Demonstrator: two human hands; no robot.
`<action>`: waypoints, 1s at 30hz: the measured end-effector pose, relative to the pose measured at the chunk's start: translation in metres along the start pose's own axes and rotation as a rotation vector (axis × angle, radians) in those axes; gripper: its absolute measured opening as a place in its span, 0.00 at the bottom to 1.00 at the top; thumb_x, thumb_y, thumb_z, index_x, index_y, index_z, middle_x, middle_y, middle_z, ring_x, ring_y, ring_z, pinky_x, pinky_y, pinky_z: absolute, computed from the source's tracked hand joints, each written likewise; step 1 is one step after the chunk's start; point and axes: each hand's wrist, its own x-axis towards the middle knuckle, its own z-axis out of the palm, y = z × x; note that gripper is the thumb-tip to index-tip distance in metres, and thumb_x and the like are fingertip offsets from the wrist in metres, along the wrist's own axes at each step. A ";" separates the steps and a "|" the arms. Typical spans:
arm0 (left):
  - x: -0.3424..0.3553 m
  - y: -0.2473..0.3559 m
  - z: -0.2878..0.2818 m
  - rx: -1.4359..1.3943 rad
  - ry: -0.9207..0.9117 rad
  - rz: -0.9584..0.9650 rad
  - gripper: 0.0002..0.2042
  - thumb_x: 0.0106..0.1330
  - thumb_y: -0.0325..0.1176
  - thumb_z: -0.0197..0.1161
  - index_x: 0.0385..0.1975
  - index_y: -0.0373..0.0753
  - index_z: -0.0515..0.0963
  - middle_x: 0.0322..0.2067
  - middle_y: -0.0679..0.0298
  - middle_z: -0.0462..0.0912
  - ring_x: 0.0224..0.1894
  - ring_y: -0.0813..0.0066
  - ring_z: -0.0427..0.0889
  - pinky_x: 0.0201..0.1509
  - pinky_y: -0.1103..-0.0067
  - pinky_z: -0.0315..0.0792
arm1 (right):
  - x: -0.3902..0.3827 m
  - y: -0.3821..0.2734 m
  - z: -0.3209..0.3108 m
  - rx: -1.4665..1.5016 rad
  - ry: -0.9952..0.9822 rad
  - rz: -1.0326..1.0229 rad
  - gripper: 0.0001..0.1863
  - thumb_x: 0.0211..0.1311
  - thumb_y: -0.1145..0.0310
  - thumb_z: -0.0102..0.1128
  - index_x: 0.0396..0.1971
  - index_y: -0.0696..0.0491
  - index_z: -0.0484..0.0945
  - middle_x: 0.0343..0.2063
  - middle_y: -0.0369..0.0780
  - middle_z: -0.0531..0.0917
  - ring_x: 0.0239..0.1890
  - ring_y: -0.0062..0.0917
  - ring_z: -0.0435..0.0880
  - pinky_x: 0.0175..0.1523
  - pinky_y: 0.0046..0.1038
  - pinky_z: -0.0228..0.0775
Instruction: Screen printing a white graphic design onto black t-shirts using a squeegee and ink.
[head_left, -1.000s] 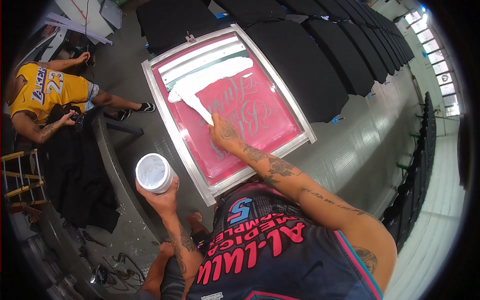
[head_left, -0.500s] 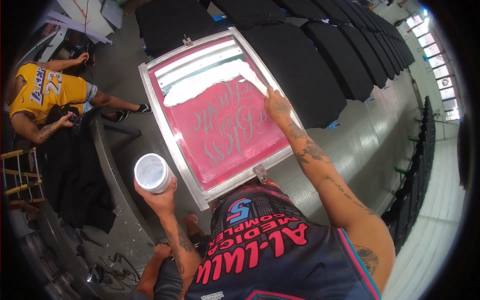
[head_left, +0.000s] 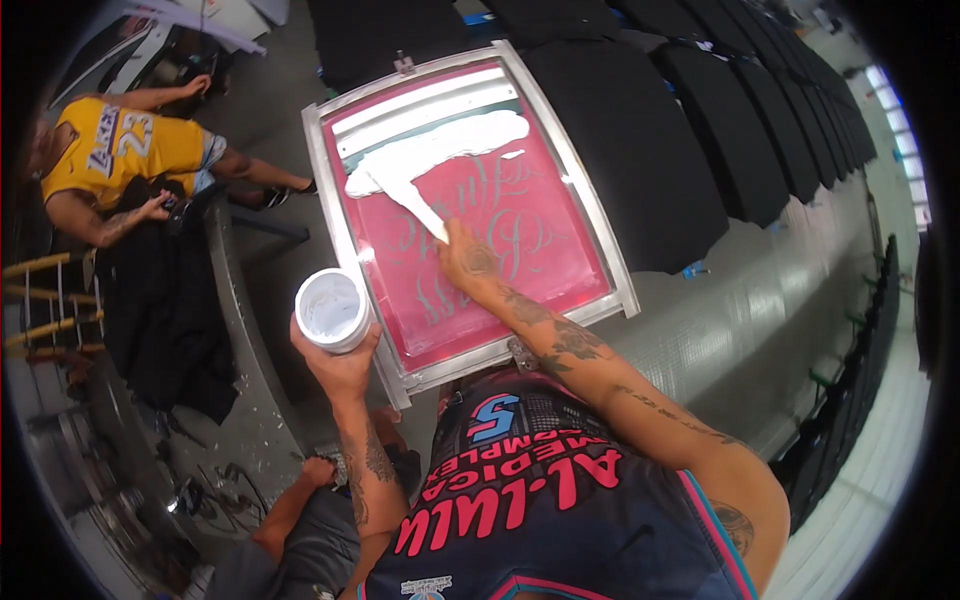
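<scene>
My left hand (head_left: 340,370) is wrapped round an open white plastic tub (head_left: 331,310) with pale white contents, held beside the lower left of a screen-printing frame (head_left: 591,225). The frame is metal, with a pink stencil screen (head_left: 550,268) bearing script lettering. A thick band of white ink (head_left: 460,138) lies across its upper part, below a pale metal strip (head_left: 420,95). My right hand (head_left: 465,255) is closed on a white-coated spatula (head_left: 415,200) over the screen's middle, its blade reaching up into the left part of the ink band.
Rows of flat boards covered in black cloth (head_left: 680,160) stretch to the right. At left, a person in yellow (head_left: 110,160) sits near a dark cloth pile (head_left: 160,310) and a yellow metal rack (head_left: 35,300). Another person's arm (head_left: 285,505) shows at lower left.
My right hand and the spatula swung right half a second ago and are now back left, mid-screen. The tub in my left hand sits slightly higher and further right in view.
</scene>
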 end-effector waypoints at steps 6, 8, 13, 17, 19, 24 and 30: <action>0.007 0.012 0.001 0.104 0.029 -0.058 0.53 0.41 0.36 0.87 0.67 0.33 0.58 0.58 0.51 0.75 0.61 0.62 0.76 0.66 0.68 0.70 | -0.018 0.047 -0.101 0.150 0.080 -0.152 0.20 0.64 0.58 0.66 0.51 0.53 0.78 0.44 0.46 0.85 0.43 0.42 0.86 0.46 0.40 0.77; 0.014 0.015 0.006 0.123 -0.011 -0.076 0.52 0.39 0.34 0.87 0.67 0.36 0.60 0.61 0.51 0.74 0.62 0.60 0.76 0.67 0.67 0.70 | -0.024 0.047 -0.162 0.241 -0.001 -0.161 0.19 0.62 0.62 0.69 0.49 0.55 0.80 0.41 0.43 0.87 0.42 0.32 0.86 0.45 0.33 0.77; 0.037 0.025 0.020 0.256 -0.077 0.107 0.53 0.36 0.32 0.86 0.67 0.41 0.61 0.66 0.53 0.71 0.66 0.55 0.71 0.70 0.65 0.64 | -0.036 0.023 -0.294 0.289 -0.208 -0.353 0.16 0.61 0.67 0.67 0.45 0.61 0.81 0.33 0.39 0.85 0.37 0.19 0.83 0.43 0.25 0.74; 0.057 0.046 0.033 0.345 -0.149 0.465 0.52 0.37 0.34 0.87 0.66 0.43 0.60 0.65 0.53 0.72 0.67 0.55 0.70 0.71 0.62 0.60 | -0.039 -0.013 -0.358 0.087 -0.356 -0.514 0.15 0.59 0.66 0.65 0.41 0.60 0.83 0.29 0.43 0.85 0.27 0.27 0.85 0.33 0.28 0.73; 0.066 0.062 0.044 0.415 -0.211 0.659 0.52 0.41 0.31 0.86 0.68 0.41 0.57 0.64 0.49 0.68 0.66 0.50 0.70 0.69 0.63 0.67 | -0.038 -0.028 -0.369 0.043 -0.345 -0.607 0.14 0.59 0.67 0.64 0.40 0.60 0.82 0.28 0.43 0.85 0.26 0.30 0.85 0.32 0.29 0.74; 0.068 0.082 0.073 0.443 -0.240 0.819 0.50 0.41 0.36 0.85 0.65 0.43 0.58 0.63 0.52 0.72 0.66 0.50 0.71 0.70 0.56 0.60 | -0.059 -0.065 -0.334 -0.263 -0.200 -0.856 0.12 0.59 0.66 0.62 0.35 0.60 0.79 0.22 0.44 0.83 0.26 0.39 0.85 0.32 0.34 0.77; 0.074 0.102 0.107 0.498 -0.230 0.957 0.47 0.45 0.37 0.83 0.63 0.43 0.58 0.62 0.52 0.74 0.64 0.49 0.72 0.69 0.53 0.60 | -0.058 -0.037 -0.303 -0.274 -0.218 -0.907 0.10 0.65 0.66 0.55 0.30 0.58 0.77 0.20 0.47 0.81 0.23 0.38 0.83 0.29 0.36 0.75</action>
